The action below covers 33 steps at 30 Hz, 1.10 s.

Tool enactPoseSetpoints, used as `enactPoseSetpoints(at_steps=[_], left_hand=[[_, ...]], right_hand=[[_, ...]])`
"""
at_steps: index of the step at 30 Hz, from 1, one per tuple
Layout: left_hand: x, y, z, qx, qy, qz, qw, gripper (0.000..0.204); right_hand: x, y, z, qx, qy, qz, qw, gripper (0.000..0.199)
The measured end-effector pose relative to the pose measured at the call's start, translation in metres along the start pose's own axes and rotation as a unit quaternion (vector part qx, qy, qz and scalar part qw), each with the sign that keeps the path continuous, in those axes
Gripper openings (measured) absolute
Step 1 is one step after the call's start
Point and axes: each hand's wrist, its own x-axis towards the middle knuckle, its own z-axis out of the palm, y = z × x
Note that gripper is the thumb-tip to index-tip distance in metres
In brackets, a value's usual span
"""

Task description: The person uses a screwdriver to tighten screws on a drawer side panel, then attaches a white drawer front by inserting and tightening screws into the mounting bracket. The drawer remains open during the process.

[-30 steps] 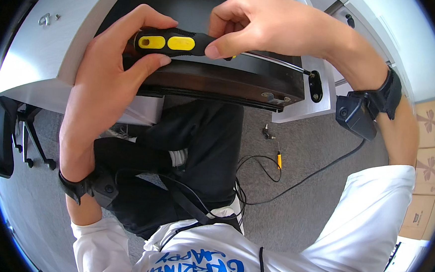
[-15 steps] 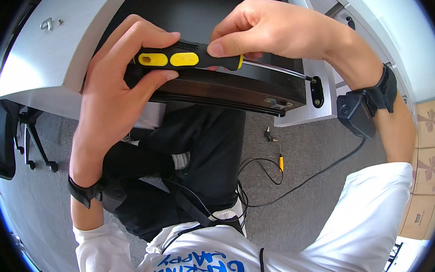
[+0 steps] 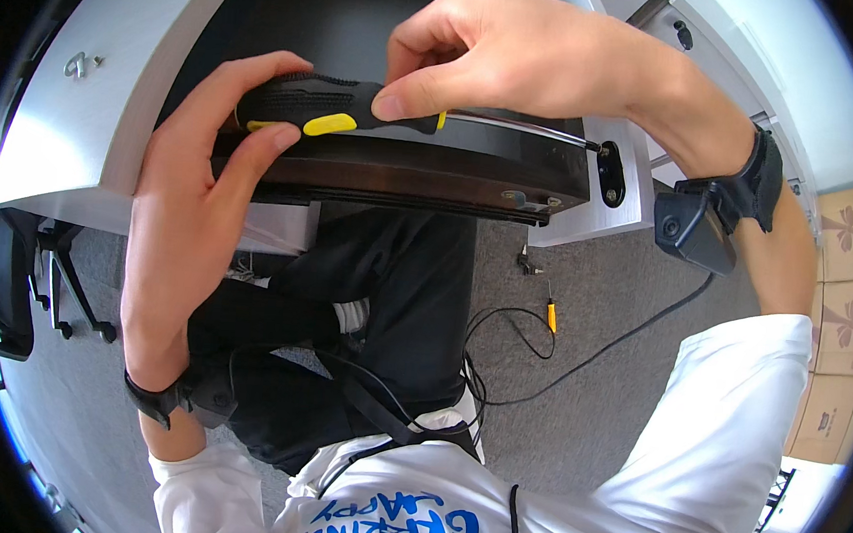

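Note:
A black screwdriver with yellow patches on its handle (image 3: 324, 99) lies nearly level in both hands. My left hand (image 3: 193, 169) is wrapped round the handle's rear end, thumb below and fingers above. Nearer the shaft, my right hand (image 3: 517, 57) pinches the front of the handle between thumb and fingers. The metal shaft runs right to a small black oval plate (image 3: 611, 185) on a white panel (image 3: 635, 206). Its tip meets the plate's upper end, where any screw is too small to make out. Beneath the handle runs a dark brown board (image 3: 393, 175) with metal fittings near its right end.
Small metal parts (image 3: 79, 65) lie on the white surface at left. On the grey carpet are keys (image 3: 528, 264), a small yellow-handled screwdriver (image 3: 551, 318) and a looping black cable (image 3: 617, 342). Cardboard boxes (image 3: 838, 321) stack at right; a black chair (image 3: 16, 271) stands left.
The screwdriver handle has rolled, so its yellow patches face lower and less of them shows. My left hand's fingers have shifted on the handle. The whole view has moved slightly.

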Motion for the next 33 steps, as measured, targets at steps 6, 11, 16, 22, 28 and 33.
enactPoseSetpoints(at_steps=[6, 11, 16, 22, 28, 33], left_hand=[[0.0, -0.012, 0.008, 0.035, 0.055, 0.077, 0.995, 0.036], [-0.002, -0.029, 0.016, 0.056, 0.115, 0.168, 0.978, 0.039], [0.006, -0.04, 0.015, 0.076, 0.131, 0.262, 0.953, 0.042], [0.008, -0.022, 0.001, 0.076, -0.035, 0.203, 0.976, 0.047], [0.015, -0.004, -0.005, 0.14, -0.116, 0.133, 0.974, 0.04], [0.026, -0.007, -0.008, 0.126, -0.139, 0.105, 0.977, 0.034]], right_hand=[[-0.026, 0.007, 0.004, -0.113, 0.052, 0.016, 0.992, 0.046], [-0.043, 0.048, 0.015, -0.111, 0.274, -0.056, 0.954, 0.031], [-0.053, 0.071, 0.032, -0.086, 0.361, -0.117, 0.921, 0.034], [-0.054, 0.068, 0.035, -0.056, 0.367, -0.094, 0.924, 0.032], [-0.052, 0.067, 0.035, -0.037, 0.352, -0.088, 0.931, 0.034], [-0.051, 0.066, 0.036, -0.051, 0.346, -0.084, 0.933, 0.036]])
